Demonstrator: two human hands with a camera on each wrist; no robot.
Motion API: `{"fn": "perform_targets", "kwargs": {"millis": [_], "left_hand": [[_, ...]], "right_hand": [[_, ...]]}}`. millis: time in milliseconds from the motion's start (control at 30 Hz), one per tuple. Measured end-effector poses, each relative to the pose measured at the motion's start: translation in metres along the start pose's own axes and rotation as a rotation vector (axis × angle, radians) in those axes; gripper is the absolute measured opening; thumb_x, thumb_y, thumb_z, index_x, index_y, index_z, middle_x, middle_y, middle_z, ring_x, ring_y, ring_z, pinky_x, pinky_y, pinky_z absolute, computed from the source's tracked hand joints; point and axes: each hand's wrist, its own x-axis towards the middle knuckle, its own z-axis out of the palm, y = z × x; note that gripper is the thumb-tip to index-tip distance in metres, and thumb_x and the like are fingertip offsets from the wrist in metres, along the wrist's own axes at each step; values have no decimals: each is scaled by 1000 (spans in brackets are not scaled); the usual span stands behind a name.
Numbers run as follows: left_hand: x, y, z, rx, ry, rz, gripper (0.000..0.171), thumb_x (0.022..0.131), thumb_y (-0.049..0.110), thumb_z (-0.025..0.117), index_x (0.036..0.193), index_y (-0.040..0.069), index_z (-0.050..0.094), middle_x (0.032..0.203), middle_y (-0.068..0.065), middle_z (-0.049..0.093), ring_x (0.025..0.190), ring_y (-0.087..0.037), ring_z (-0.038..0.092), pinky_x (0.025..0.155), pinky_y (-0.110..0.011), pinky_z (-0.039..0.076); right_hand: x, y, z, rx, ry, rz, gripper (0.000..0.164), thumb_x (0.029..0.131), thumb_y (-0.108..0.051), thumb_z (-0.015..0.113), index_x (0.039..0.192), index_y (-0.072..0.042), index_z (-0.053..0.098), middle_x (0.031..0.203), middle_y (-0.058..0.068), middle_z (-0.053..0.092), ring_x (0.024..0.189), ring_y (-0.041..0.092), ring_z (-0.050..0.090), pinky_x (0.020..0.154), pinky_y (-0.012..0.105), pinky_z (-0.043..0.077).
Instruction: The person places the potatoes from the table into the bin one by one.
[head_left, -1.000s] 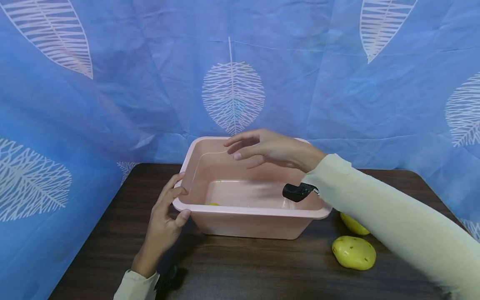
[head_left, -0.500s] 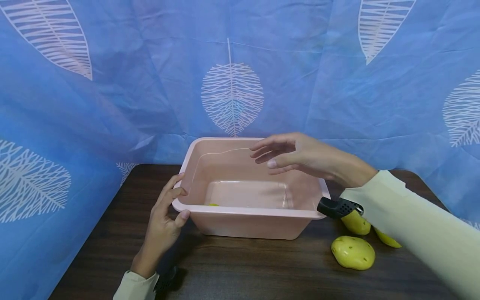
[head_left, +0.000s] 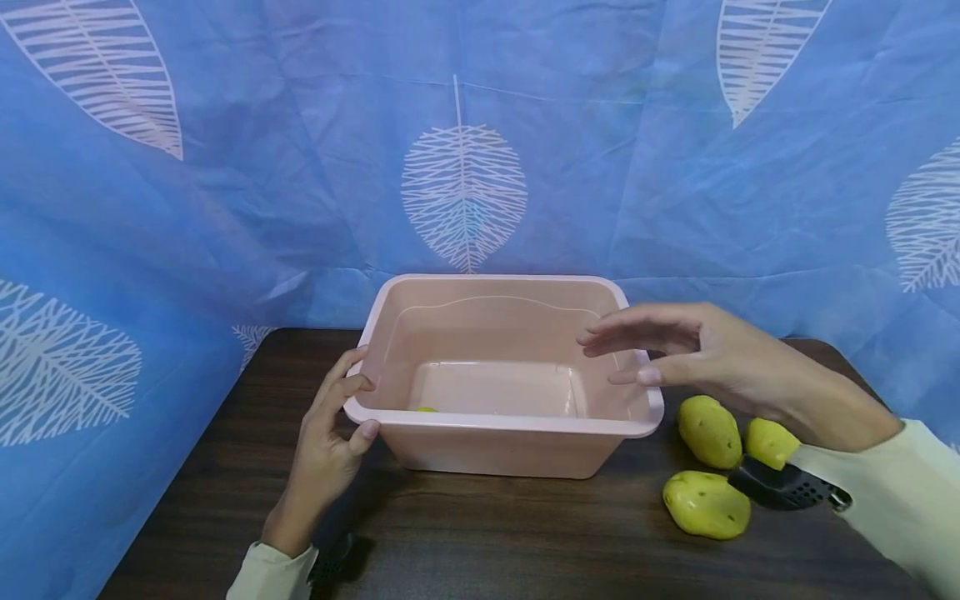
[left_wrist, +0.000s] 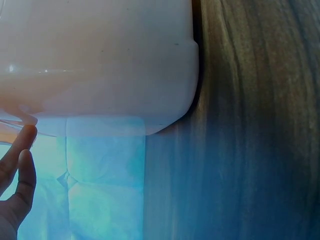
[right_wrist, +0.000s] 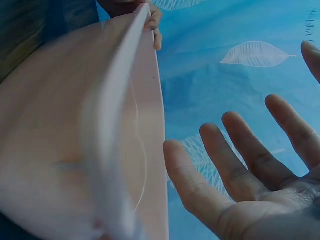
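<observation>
A pink plastic basin (head_left: 510, 424) stands on the table. My left hand (head_left: 326, 446) grips its left rim near the front corner, thumb outside and fingers over the edge; in the left wrist view the fingertips (left_wrist: 27, 165) show at the basin's side. My right hand (head_left: 701, 350) hovers over the basin's right rim, fingers spread and holding nothing, as the right wrist view also shows of the fingers (right_wrist: 187, 180). Below it, right of the basin, lie three yellow potatoes: a front one (head_left: 707, 505), one behind (head_left: 709, 433) and one (head_left: 768, 442) partly covered by the wrist strap.
Inside the basin, a bit of something yellow (head_left: 427, 409) peeks over the front rim, mostly hidden. The dark wooden table (head_left: 525, 542) ends at a blue cloth (head_left: 322, 200) with white leaf prints, hanging close behind the basin.
My right hand has moved right, from above the middle of the basin to its right rim, uncovering more of the potatoes. The left hand keeps its grip on the rim.
</observation>
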Motion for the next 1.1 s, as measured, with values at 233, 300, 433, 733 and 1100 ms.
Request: {"fn": "perform_targets", "kwargs": {"millis": [233, 300, 433, 733, 1100], "left_hand": [[0, 1, -1, 2, 8, 3, 38, 92, 28, 77, 120, 5, 65, 161, 0, 49, 146, -26, 44, 106, -82, 36], [0, 1, -1, -1, 9, 5, 38, 92, 29, 77, 120, 6, 65, 161, 0, 49, 145, -22, 44, 106, -82, 35], [0, 1, 0, -9, 8, 15, 39, 93, 31, 77, 119, 6, 65, 161, -3, 49, 145, -16, 44, 107, -82, 34], [-1, 1, 0, -3, 4, 5, 40, 92, 32, 77, 120, 6, 65, 161, -1, 49, 146, -24, 43, 107, -82, 34], [0, -1, 0, -9, 5, 19, 39, 93, 28, 77, 120, 5, 64, 162, -3, 48, 145, -27, 44, 105, -82, 36]], "right_hand": [[-46, 28, -9, 103, -85, -198, 56, 99, 19, 45, 154, 12, 36, 158, 22, 49, 146, 26, 51, 110, 43, 53], [-58, 35, -10, 91, -79, -252, 56, 98, 21, 45, 153, 15, 34, 159, 24, 47, 147, 27, 50, 109, 43, 54], [-79, 47, -13, 94, -77, -296, 59, 98, 23, 42, 155, 15, 30, 161, 23, 45, 149, 25, 48, 109, 40, 54], [-126, 84, -9, 107, -2, -224, 63, 95, 28, 39, 155, 17, 24, 166, 19, 40, 151, 20, 44, 113, 34, 50], [-165, 130, 4, -11, 176, -26, 69, 94, 31, 43, 158, 12, 25, 166, 5, 43, 146, 3, 48, 107, 31, 54]]}}
